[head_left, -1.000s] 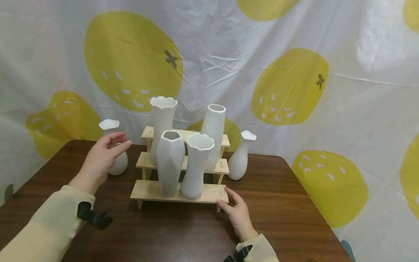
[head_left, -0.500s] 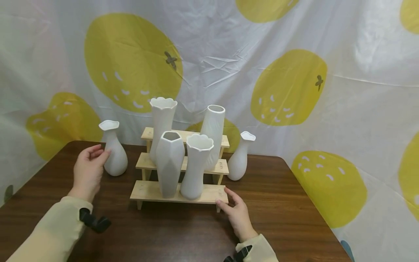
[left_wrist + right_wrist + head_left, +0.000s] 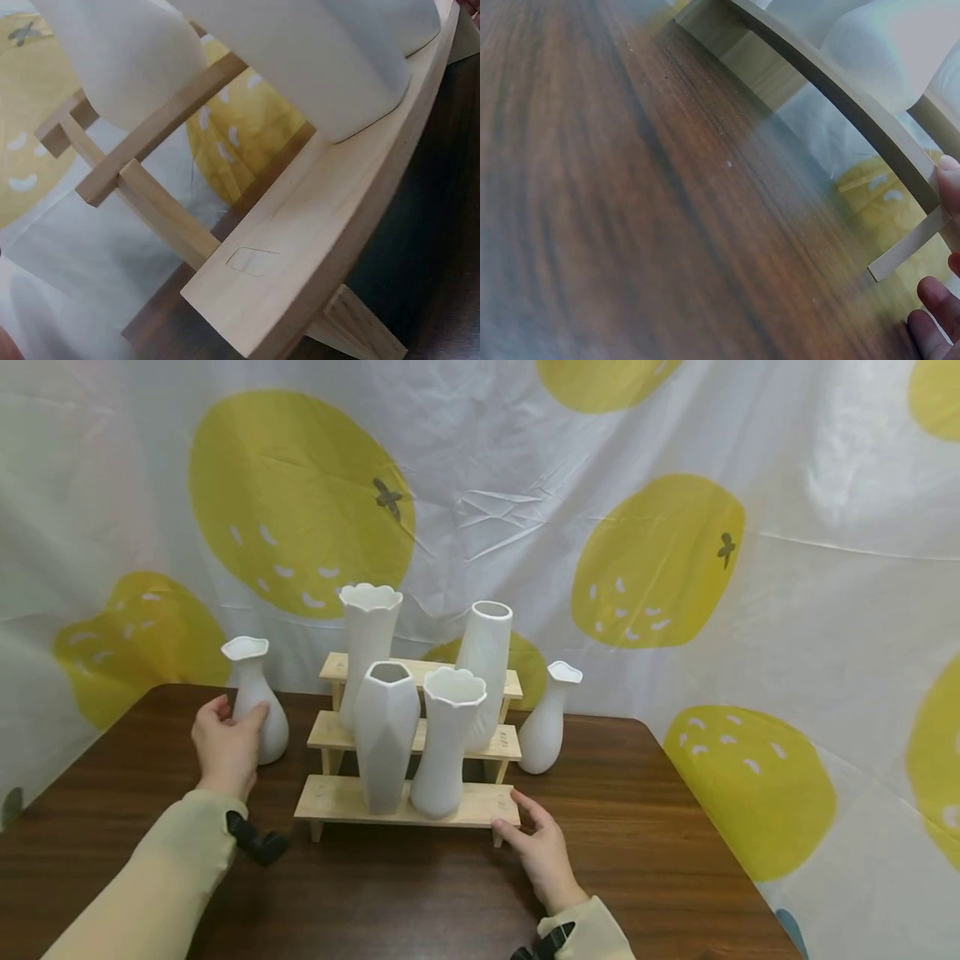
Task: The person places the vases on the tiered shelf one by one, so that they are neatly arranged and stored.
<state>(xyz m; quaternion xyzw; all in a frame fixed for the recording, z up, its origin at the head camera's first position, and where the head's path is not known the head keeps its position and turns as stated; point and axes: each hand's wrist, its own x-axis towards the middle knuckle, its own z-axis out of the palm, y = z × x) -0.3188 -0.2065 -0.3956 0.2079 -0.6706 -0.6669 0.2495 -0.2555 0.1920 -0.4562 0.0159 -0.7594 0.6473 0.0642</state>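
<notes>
At the left of the head view, my left hand (image 3: 228, 750) holds the body of a white narrow-necked vase (image 3: 246, 672) with a wavy rim. Its thumb lies across the front, and the other fingers are partly hidden on the far side. The vase stands upright on the table. My right hand (image 3: 542, 852) grips the right end of the bottom step of a three-tier wooden stand (image 3: 337, 795), thumb at the front edge. On the stand are a faceted vase (image 3: 386, 735), a short scalloped vase (image 3: 444, 752), a tall scalloped vase (image 3: 367, 635) and a round-mouthed vase (image 3: 486, 668).
A second narrow-necked vase (image 3: 545, 727) stands on the table just right of the stand. The brown wooden table (image 3: 637, 827) ends at a white curtain (image 3: 510, 443) with yellow fruit prints. The left wrist view shows the stand's step end (image 3: 255, 300) close up.
My left hand has come down from in front of the left vase's neck, passed to its left side, then moved right onto its body. My right hand has stayed at the stand.
</notes>
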